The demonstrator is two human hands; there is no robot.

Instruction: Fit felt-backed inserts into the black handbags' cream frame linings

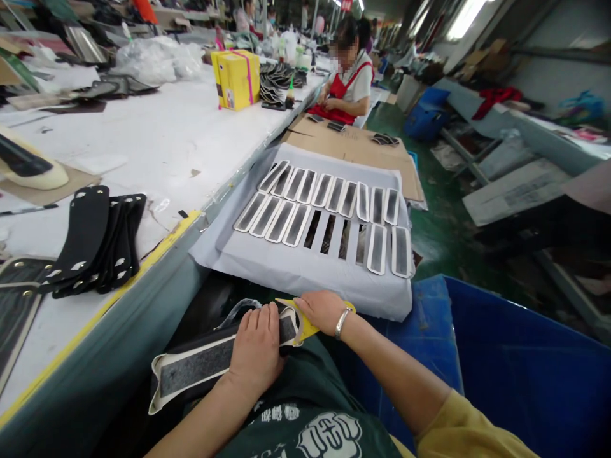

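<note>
Lying nearest, a dark green apron [310,397] bears white characters and an emblem; wording not read with certainty. Across the lap: one grey strip [195,367], pale-edged. Left hand [258,346] lies over it, fingers together; grip underneath hidden, cannot tell. Right hand [325,312] is closed around a yellow tool [308,327] at the strip's far end. To the right, a blue bin [529,369]. Left, on the tabletop [167,140], stacked black pieces [86,232] with small metallic fittings. Ahead, a pale sheet [286,264] carrying two rows of similar strips. Further: yellow box [238,79], small label too small to read; a co-worker [353,89] in a red apron. Farthest, a red sign [346,5], its pale characters illegible.
</note>
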